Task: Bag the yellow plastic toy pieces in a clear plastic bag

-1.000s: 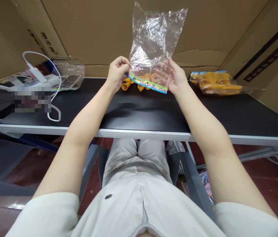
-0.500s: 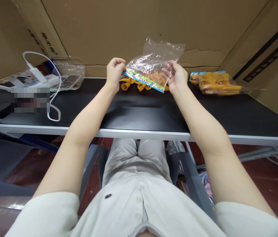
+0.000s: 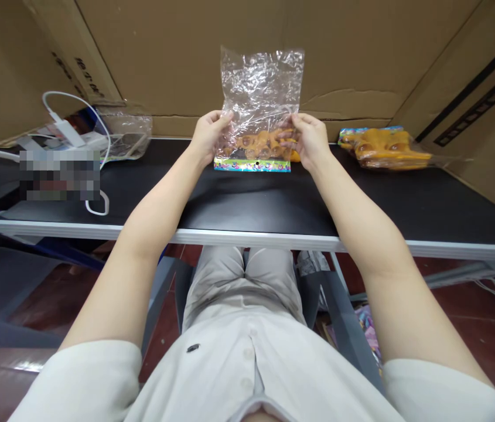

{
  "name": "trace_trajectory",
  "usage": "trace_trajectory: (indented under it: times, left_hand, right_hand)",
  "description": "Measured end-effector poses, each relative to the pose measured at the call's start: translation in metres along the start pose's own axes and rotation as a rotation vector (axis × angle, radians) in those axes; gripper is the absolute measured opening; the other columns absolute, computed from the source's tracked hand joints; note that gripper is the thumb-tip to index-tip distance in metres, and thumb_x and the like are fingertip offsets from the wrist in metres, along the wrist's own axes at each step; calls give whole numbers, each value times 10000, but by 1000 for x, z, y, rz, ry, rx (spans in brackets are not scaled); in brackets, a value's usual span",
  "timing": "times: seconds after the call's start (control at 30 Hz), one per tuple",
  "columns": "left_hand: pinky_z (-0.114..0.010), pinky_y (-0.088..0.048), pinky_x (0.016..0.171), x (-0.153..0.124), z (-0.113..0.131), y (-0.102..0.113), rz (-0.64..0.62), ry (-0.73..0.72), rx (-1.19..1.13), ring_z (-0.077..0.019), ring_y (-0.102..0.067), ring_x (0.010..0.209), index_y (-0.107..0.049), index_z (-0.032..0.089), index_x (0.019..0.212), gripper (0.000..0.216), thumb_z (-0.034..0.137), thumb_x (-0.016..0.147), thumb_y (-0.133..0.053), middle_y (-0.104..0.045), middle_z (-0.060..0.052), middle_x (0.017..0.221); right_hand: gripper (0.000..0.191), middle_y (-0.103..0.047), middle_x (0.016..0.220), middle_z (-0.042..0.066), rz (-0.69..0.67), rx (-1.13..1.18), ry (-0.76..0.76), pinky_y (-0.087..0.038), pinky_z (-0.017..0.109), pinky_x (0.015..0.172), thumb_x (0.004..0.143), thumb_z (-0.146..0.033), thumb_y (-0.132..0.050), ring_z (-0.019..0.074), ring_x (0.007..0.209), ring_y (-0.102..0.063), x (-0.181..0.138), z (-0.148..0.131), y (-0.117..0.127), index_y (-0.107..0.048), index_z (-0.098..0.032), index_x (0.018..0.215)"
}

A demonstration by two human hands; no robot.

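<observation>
The left hand [image 3: 207,138] pinches the near-left side of a see-through bag [image 3: 261,76] between thumb and bent fingers, while the right hand [image 3: 313,140] grips the opposite side with thumb and forefinger, its other fingers loosely spread and partly showing through the film. Between them the bag stands up, wrinkled and shiny, its upper part rising in front of the cardboard wall [image 3: 163,53] and its printed strip [image 3: 252,166] lying lowest, nearest the person and roughly level. Yellow toys [image 3: 294,156] show through the lower film, with a piece peeking out past the bag's right edge, so they seem to lie behind or beneath it on the black table [image 3: 256,202] rather than inside. The step in hand looks like holding the bag square and stretched by both sides; from here, a good move calls for a light, even pinch so the thin film neither slips nor folds, and for finding which end opens, which I cannot tell. Farther right, near the wall, lies a packed bag of yellow toys [image 3: 385,147]; well to the left are a white plug [image 3: 69,132], a white cable [image 3: 105,126] and another see-through bag [image 3: 137,132].
</observation>
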State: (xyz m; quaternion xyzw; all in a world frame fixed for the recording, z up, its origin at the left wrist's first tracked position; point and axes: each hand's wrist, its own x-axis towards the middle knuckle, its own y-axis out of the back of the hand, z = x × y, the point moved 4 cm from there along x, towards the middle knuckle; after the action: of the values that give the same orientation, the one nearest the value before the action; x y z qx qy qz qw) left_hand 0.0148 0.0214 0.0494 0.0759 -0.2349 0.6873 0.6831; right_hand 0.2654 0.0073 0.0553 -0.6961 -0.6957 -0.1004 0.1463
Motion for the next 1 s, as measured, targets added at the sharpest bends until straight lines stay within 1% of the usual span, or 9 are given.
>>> trace_trajectory:
  times: [0.13,0.23,0.37,0.5,0.63,0.73,0.83,0.93,1.0]
  left_hand:
    - [-297,-561,696,5,-2,6,42,-56,33,-194,-691,656,-573,226,753,393,369,913,-903,-496,42,563]
    - [-300,-565,696,7,-3,9,80,-102,80,-204,-698,655,-563,235,754,403,426,950,-859,-476,44,545]
    - [-289,-552,624,3,-3,6,85,-107,137,-193,-660,560,-543,242,731,457,511,955,-838,-421,58,504]
    - [-298,-547,605,-4,1,0,59,-115,116,-193,-640,545,-546,243,726,470,530,939,-851,-392,62,502]
    - [-303,-522,624,-5,6,-1,56,-122,131,-196,-637,598,-483,249,666,548,533,913,-881,-364,53,509]
    - [-309,-511,652,-3,6,1,55,-123,129,-210,-667,674,-457,253,658,582,544,889,-905,-355,48,507]
    - [-301,-512,667,0,1,2,41,-110,115,-213,-703,736,-479,247,698,566,600,922,-860,-373,50,512]
    - [-293,-518,662,3,-5,3,36,-101,81,-210,-720,717,-510,229,725,548,632,959,-799,-413,50,542]
    - [-290,-518,651,5,-9,3,43,-79,67,-201,-708,663,-513,221,726,536,609,973,-788,-425,51,562]
  right_hand:
    - [516,-772,963,61,-10,-6,5,-699,429,801,827,-749,-844,295,993,-791,-1,1,-2,-699,-255,862]
    - [567,-768,956,63,-10,-7,-5,-701,441,801,805,-807,-826,299,981,-792,-2,1,-3,-692,-259,857]
    - [644,-752,915,55,-10,24,-37,-700,410,786,789,-892,-769,278,962,-790,-2,-2,-3,-679,-263,891]
    - [575,-739,894,37,-3,49,-13,-682,402,778,805,-803,-827,264,949,-776,3,0,-1,-664,-261,902]
    - [486,-724,893,36,19,15,6,-661,418,802,827,-670,-872,265,973,-756,9,6,4,-643,-243,870]
    - [511,-703,881,39,35,-12,14,-653,427,831,807,-670,-885,274,1007,-744,10,5,6,-600,-246,831]
    - [561,-677,847,41,40,-41,38,-652,430,834,786,-694,-892,283,1013,-738,10,4,6,-551,-249,792]
    - [581,-658,815,32,68,-56,66,-653,418,802,784,-710,-888,278,978,-743,11,8,7,-535,-249,769]
    - [580,-656,805,26,73,-73,73,-651,400,780,780,-714,-892,267,948,-746,12,13,7,-549,-246,764]
